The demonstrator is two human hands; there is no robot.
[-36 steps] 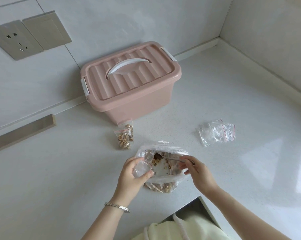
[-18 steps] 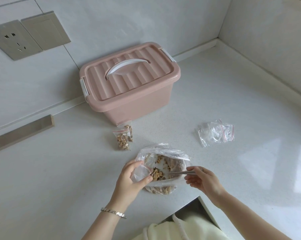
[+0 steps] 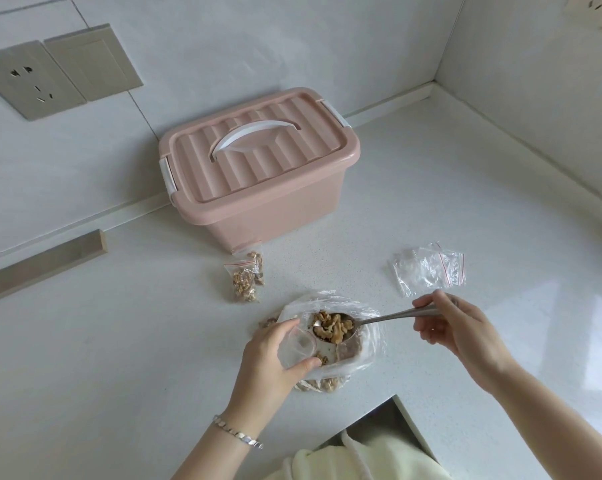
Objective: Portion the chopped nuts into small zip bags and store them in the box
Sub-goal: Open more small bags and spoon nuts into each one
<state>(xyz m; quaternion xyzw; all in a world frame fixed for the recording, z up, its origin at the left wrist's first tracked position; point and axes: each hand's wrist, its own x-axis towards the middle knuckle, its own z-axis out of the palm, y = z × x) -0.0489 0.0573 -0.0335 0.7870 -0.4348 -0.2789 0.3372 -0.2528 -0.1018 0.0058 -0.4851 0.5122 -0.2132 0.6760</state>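
A large clear bag of chopped nuts [image 3: 365, 351] lies open on the white counter near its front edge. My left hand [image 3: 275, 358] holds a small clear zip bag [image 3: 297, 346] open over it. My right hand [image 3: 459, 327] pinches the handle of a metal spoon [image 3: 379, 319], whose bowl is heaped with nuts right at the small bag's mouth. Two filled small bags [image 3: 247, 277] lie in front of the pink box [image 3: 258, 171], which has its lid on and a white handle.
A pile of empty zip bags [image 3: 429, 268] with red strips lies to the right of the nut bag. Wall sockets [image 3: 32, 81] sit at the upper left, and a beige strip [image 3: 43, 265] lies along the wall. A cut-out notches the counter's front edge [image 3: 393, 403].
My right hand has lifted the spoon out of the large bag, loaded with nuts, and brought it to the mouth of the small bag. My left hand has kept its hold.
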